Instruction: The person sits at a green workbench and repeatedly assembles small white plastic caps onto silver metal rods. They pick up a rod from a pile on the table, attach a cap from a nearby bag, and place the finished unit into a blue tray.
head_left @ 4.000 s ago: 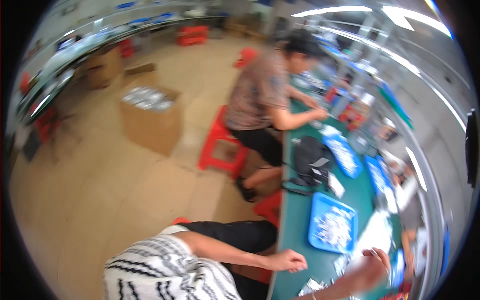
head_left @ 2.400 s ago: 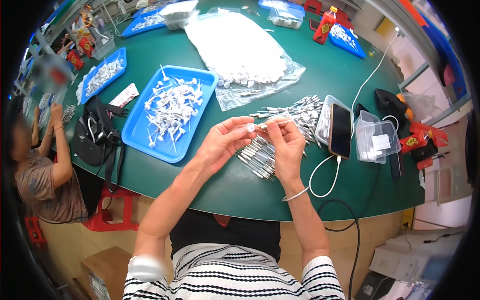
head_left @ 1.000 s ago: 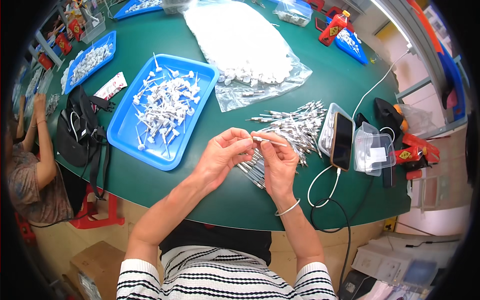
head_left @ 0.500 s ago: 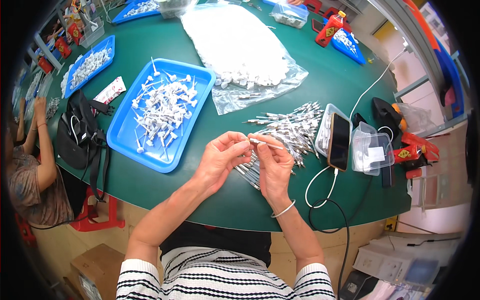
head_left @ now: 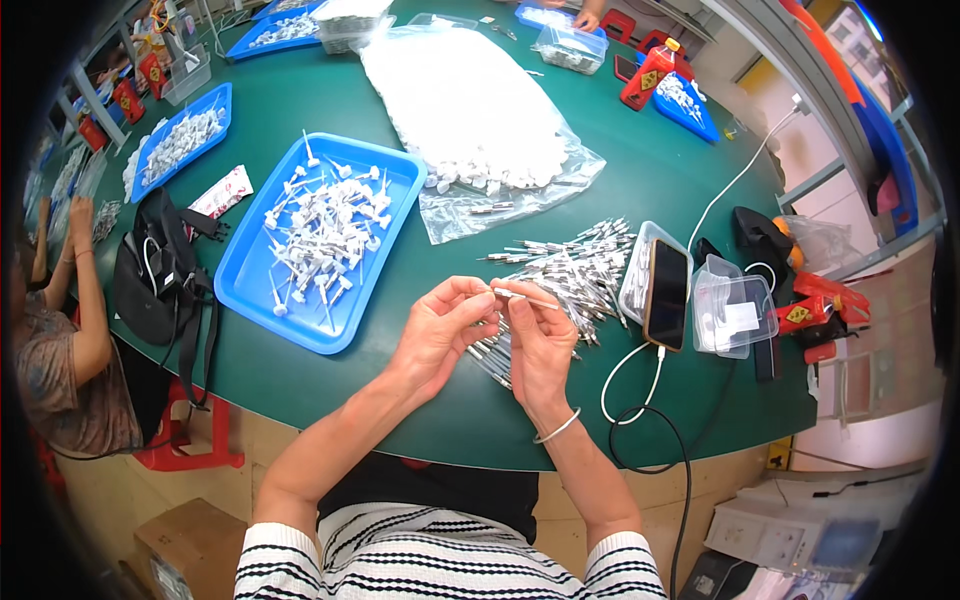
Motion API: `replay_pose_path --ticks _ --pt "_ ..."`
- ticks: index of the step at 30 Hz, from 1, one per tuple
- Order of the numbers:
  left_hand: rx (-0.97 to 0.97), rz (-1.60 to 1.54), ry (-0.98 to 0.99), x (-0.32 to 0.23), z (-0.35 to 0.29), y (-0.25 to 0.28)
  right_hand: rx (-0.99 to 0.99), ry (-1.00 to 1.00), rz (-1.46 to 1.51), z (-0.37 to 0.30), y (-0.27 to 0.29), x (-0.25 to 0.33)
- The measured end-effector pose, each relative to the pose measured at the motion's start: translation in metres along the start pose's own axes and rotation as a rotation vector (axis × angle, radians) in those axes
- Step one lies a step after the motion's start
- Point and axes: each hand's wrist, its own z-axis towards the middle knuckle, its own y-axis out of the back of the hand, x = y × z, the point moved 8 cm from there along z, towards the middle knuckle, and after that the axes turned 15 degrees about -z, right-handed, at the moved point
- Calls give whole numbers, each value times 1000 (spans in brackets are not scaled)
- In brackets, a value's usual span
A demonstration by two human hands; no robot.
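The left hand (head_left: 440, 325) and right hand (head_left: 542, 340) meet above a green table (head_left: 450, 425), both pinching one slim white rod (head_left: 540, 302). Four seconds ago they were well apart; half a second ago they held nearly this same pose. The left fingertips close on the rod's left end, the right thumb and fingers along its length; what lies under the left fingertips seems covered, so that end is hard to make out. At the far edge, another person's hand (head_left: 590, 15) now shows more fully by a lidded clear box (head_left: 572, 50).

The table's near edge curves beneath both forearms. Green surface shows between the left forearm and a blue tray (head_left: 248, 262) of white pieces, and right of the right wrist as far as a white cable (head_left: 655, 385). A heap of metal-tipped rods (head_left: 585, 265) lies just beyond the hands, beside a phone (head_left: 666, 295) leaning on a clear tub (head_left: 637, 275).
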Motion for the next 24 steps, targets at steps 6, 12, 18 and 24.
replay_pose_path --ticks 6,12,18,24 --pt "-7 -80 -8 4 -1 1 -13 -2 16 0 0 -2" --pt "0 -126 -23 8 -4 -4 -42 8 22 1 4 0" --pt "15 -90 47 -5 0 -1 -110 140 -135 7 22 27" --pt "23 -31 112 -3 4 -5 -75 252 -328 5 13 42"
